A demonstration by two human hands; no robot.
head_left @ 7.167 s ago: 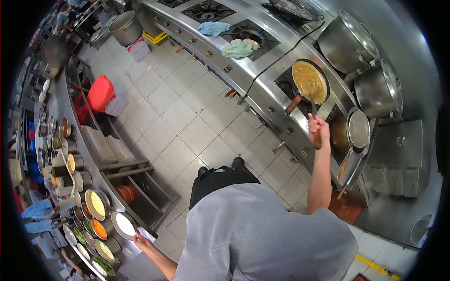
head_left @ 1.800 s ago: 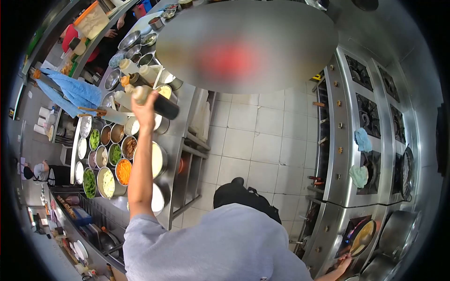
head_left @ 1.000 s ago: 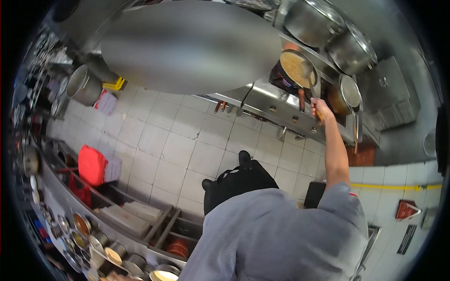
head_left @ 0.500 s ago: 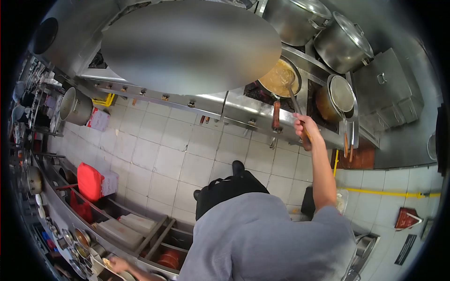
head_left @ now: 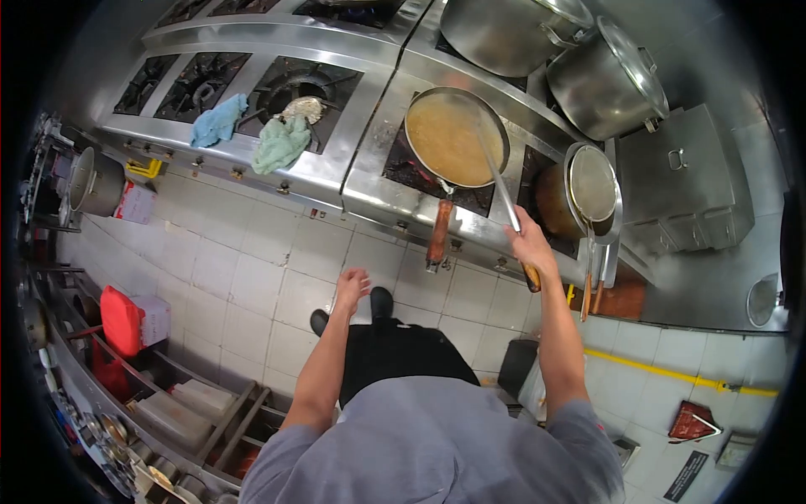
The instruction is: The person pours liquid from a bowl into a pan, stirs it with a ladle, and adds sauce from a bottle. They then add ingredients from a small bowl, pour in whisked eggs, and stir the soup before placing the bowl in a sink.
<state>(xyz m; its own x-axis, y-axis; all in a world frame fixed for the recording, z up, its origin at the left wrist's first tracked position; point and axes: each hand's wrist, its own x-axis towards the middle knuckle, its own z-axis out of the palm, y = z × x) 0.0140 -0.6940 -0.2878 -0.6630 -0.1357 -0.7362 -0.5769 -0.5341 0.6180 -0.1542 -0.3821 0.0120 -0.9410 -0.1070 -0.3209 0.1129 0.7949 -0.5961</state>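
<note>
A long ladle [head_left: 497, 175] is gripped by its wooden handle in my right hand [head_left: 532, 242]. Its far end reaches into a frying pan [head_left: 507, 134] of steaming light brown sauce [head_left: 445, 134], where its head is blurred. The pan sits on a burner, its wooden handle [head_left: 439, 231] sticking out over the stove's front edge. My left hand [head_left: 353, 287] is in the air in front of the stove, above my shoes, its fingers curled in; what they hold, if anything, is too small to make out.
Two lidded stockpots [head_left: 512, 38] stand behind the pan. To its right, a strainer [head_left: 593, 185] lies over a pot [head_left: 557, 197]. Blue [head_left: 220, 120] and green [head_left: 281, 143] cloths lie by the left burners. Behind on the left runs a counter with containers [head_left: 172, 420].
My left hand has moved from the containers at lower left to the front of the stove. My right hand still holds the ladle in the pan. The view has turned and shows more stove.
</note>
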